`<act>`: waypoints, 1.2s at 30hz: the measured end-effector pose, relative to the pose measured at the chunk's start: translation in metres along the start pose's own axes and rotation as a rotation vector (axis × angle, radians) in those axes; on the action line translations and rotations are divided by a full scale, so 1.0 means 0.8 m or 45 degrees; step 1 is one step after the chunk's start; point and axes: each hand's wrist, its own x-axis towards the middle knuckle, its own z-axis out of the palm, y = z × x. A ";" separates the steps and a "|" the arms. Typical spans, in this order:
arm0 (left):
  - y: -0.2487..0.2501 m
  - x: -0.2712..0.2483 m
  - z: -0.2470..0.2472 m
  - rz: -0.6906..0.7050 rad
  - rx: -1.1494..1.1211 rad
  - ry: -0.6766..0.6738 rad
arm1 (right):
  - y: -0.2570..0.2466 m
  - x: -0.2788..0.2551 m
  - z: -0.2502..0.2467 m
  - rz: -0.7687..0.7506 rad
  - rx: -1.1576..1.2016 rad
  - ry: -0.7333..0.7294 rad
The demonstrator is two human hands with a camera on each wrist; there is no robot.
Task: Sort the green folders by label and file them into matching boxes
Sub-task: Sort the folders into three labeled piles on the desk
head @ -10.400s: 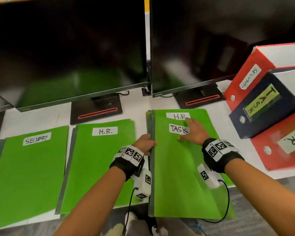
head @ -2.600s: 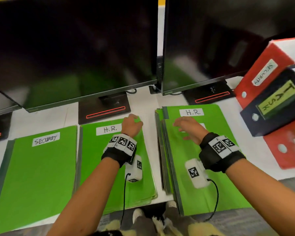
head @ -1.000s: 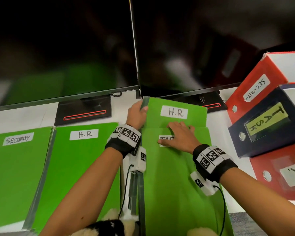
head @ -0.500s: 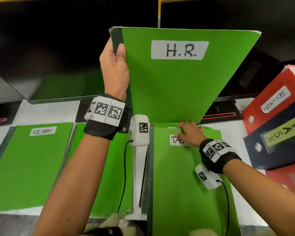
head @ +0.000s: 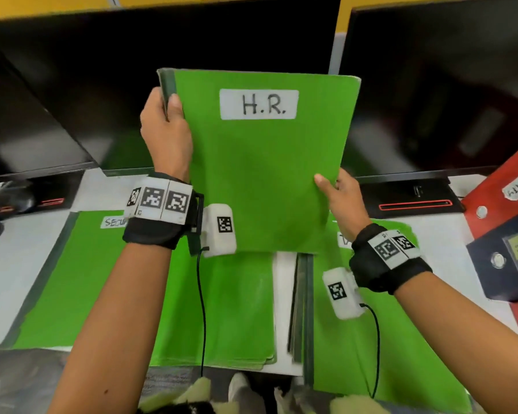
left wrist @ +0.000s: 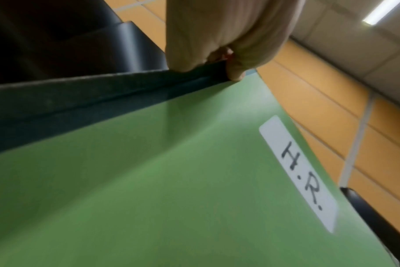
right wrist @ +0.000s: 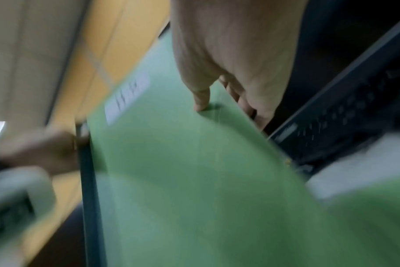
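A green folder labelled H.R. [head: 260, 174] is held upright in the air in front of the monitors. My left hand [head: 165, 130] grips its dark spine near the top left corner [left wrist: 219, 68]. My right hand [head: 338, 195] pinches its right edge lower down, thumb on the front [right wrist: 201, 104], fingers behind. Below lie three green piles on the desk: the SECURITY folder [head: 72, 279] at left, a middle pile [head: 237, 309] with its label hidden, and the right pile [head: 371, 339] with its label mostly hidden.
Two black monitors [head: 132, 70] stand at the back on stands with red stripes [head: 413, 203]. At the right lean box files: a red one [head: 500, 186] and a dark blue one [head: 509, 258]. A black mouse [head: 15, 201] sits at far left.
My right hand left the pile on the desk and took the H.R. folder's right edge. The folder, lifted upright by my left hand half a second ago, now sits a little lower in view.
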 end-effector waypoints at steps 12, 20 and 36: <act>-0.168 -0.066 -0.063 -0.875 0.753 -0.690 | 0.087 -0.065 0.115 0.653 -0.269 0.127; -0.231 -0.099 -0.075 -0.957 1.003 -0.957 | 0.109 -0.102 0.160 1.021 -0.933 -0.059; -0.157 -0.130 0.016 -0.544 0.841 -1.090 | 0.061 -0.077 0.064 0.803 -0.668 -0.009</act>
